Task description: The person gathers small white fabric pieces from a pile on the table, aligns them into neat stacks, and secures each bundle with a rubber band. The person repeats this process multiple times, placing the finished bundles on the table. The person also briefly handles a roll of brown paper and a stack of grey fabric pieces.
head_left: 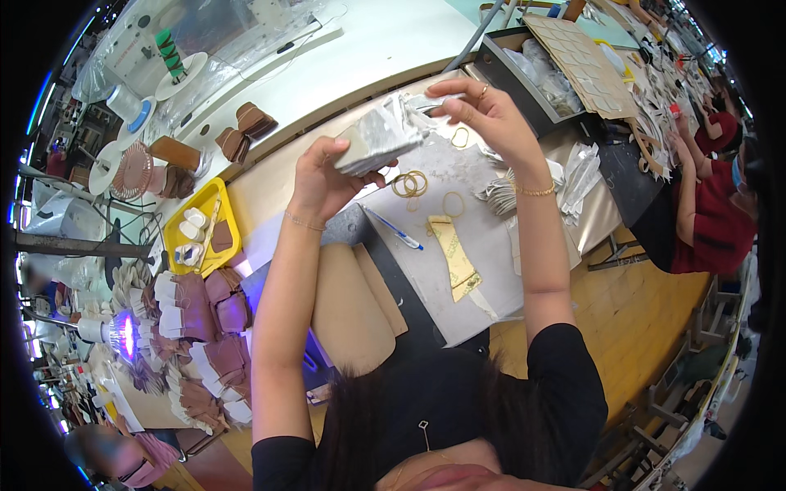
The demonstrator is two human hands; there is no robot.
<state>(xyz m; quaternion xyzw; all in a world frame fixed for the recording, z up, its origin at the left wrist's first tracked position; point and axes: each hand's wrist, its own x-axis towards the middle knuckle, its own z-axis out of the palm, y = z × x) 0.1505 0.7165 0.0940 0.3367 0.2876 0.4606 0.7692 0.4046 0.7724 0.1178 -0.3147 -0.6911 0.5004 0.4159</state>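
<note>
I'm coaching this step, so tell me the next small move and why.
The right hand should probably gather the loose ends of the grey-white bundle: they look fanned out and uneven beside it, while the left hand grips the bundle's other end.

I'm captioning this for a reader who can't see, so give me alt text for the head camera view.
A person's left hand holds a stack of pale, flat pieces while the right hand has its fingers at the stack's right end. Rubber bands and a pen lie below; a yellow tray sits to the left.
</note>
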